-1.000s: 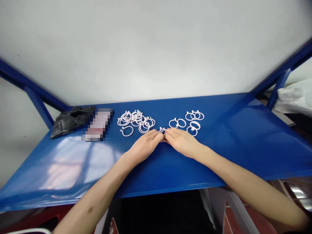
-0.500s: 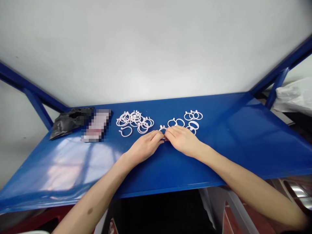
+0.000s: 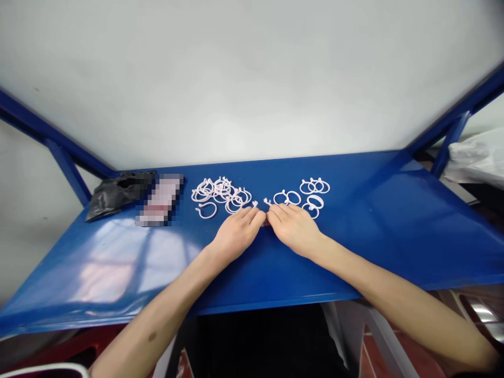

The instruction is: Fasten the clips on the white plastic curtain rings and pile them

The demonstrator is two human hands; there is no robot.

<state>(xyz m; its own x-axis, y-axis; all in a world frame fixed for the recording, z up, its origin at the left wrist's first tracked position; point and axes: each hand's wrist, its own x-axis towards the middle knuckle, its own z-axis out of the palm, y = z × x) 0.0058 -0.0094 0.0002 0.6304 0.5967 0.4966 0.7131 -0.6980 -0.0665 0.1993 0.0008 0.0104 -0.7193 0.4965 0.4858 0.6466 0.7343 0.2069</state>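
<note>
Both hands pinch one white plastic ring (image 3: pixel 268 201) low over the blue table. Its two knobbed ends stick up apart beyond the fingertips; the rest is hidden by the fingers. My left hand (image 3: pixel 239 229) is closed on its left side, and my right hand (image 3: pixel 293 227) is closed on its right side. Left of the hands lies a tangled heap of similar white rings (image 3: pixel 221 191), with one open ring (image 3: pixel 207 210) in front of it. Past my right hand, several more rings (image 3: pixel 315 186) lie in small groups, partly overlapping.
The blue table (image 3: pixel 366 236) meets a white wall (image 3: pixel 252 79) behind, with slanted blue struts at both sides. A black plastic bag (image 3: pixel 112 197) and a blurred-out flat item (image 3: pixel 160 199) lie at the left. A whitish plastic bag (image 3: pixel 478 157) is beyond the right strut.
The held ring's two ends, close together before, are now spread apart. My hands stay close together, both still gripping it. The whole view has shifted slightly.
</note>
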